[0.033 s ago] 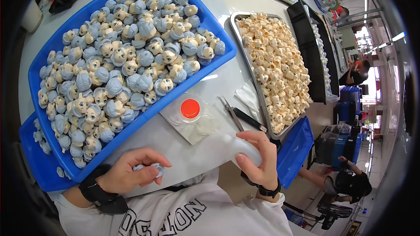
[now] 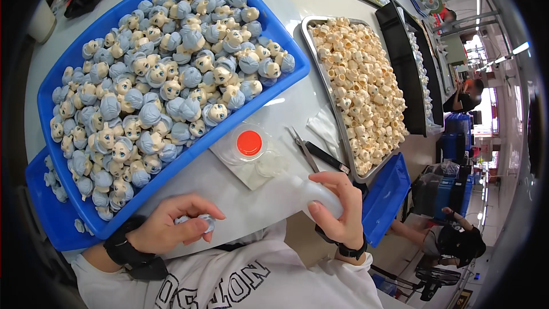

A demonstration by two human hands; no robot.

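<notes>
In my left hand (image 2: 166,226) is a small light-blue moulded piece (image 2: 207,222), like the hair on the doll heads; my curled fingers hide most of it. My right hand (image 2: 345,212) is wrapped round a translucent white bottle (image 2: 325,195), tilted with its narrow end toward the left over the table edge. Beyond my left hand stands a big blue tray (image 2: 171,178) heaped with doll heads (image 2: 157,74) with pale faces and light-blue hair. Between the hands and the trays sits a clear round container (image 2: 233,147) with a red-orange disc (image 2: 249,143), on a pale square pad (image 2: 247,177).
Tweezers (image 2: 303,147) and a black-handled tool (image 2: 326,156) lie beside a metal tray (image 2: 337,109) of cream hollow parts. A blue bin (image 2: 389,194) is at its near end. Another blue tray (image 2: 35,194) sits at far left. Black trays (image 2: 400,63) stand beyond. Other people are at right.
</notes>
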